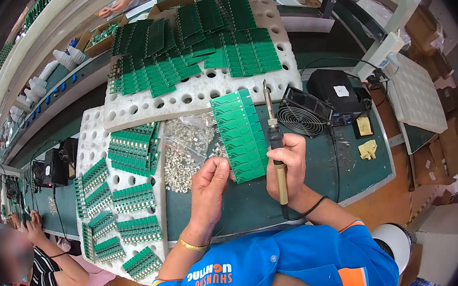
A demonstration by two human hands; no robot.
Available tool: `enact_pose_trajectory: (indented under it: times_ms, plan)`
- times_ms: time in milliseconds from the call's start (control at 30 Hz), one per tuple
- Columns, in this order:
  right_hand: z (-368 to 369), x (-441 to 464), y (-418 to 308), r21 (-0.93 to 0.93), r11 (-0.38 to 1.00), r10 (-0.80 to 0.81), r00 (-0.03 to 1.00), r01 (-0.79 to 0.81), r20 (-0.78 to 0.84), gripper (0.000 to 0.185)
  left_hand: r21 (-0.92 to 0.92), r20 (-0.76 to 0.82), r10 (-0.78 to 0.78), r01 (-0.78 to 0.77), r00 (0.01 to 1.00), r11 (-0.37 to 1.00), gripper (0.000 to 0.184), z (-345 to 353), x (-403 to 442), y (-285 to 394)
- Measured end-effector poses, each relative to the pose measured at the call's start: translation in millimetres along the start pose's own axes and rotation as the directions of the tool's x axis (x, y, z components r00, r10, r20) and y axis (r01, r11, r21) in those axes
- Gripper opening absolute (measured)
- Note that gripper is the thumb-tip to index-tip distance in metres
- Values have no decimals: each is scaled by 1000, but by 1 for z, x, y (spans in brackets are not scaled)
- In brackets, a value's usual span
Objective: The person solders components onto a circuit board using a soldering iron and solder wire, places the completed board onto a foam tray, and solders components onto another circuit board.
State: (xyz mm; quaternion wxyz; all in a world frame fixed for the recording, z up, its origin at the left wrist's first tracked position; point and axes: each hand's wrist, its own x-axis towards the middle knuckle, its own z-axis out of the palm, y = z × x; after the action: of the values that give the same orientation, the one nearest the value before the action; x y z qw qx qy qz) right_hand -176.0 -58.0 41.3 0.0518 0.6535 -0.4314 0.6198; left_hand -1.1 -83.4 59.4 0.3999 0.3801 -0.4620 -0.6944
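Observation:
My left hand (pixel 211 185) pinches the lower left edge of a green circuit board panel (pixel 239 136), which is held up in front of me. Closed around the tan and black handle of a soldering iron (pixel 274 138) is my right hand (pixel 289 167), beside the panel's right edge; whether its fingers also touch the panel I cannot tell. The iron's tip points up and away from me. Behind my left hand lie many small metal parts (pixel 178 168), some in a clear plastic bag (pixel 190 130).
Green panels (pixel 253 51) are stacked on a white holed foam sheet (pixel 202 98). Assembled boards (pixel 140 229) lie on another foam sheet (pixel 93 151) at left. A fan (pixel 303 114), a black box (pixel 335 95) and a yellow sponge (pixel 364 126) stand at right. Another person (pixel 58 267) sits at left.

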Motion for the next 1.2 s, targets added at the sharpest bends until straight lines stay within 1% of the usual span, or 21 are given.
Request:
enact_pose_trajectory:
  times_ms: [333,400,600,767,867,1067,1200]
  plan:
    - [4,-3,0,16,1000,18,1000,-18,11,40,-1,9,-2,2,1000,1000,26,-1,1,1]
    - [3,-5,-1,-28,997,72,997,-71,26,28,-4,14,-2,2,1000,1000,26,-1,1,1]
    - [4,-7,-2,-11,997,74,997,-73,21,28,-12,20,6,-6,1000,1000,28,1,2,3]
    - [4,-10,0,-16,997,72,997,-72,22,28,8,14,-42,42,999,999,29,-2,2,3]
    - [3,-12,1,-25,997,71,997,-71,23,28,17,27,-44,43,999,999,29,-5,3,-1]
    - [3,-15,3,-17,997,81,996,-81,24,26,27,13,0,-1,1000,1000,29,1,3,-1]
    - [3,-14,2,-14,996,87,996,-87,24,27,39,17,-7,6,1000,999,28,-2,3,-3]
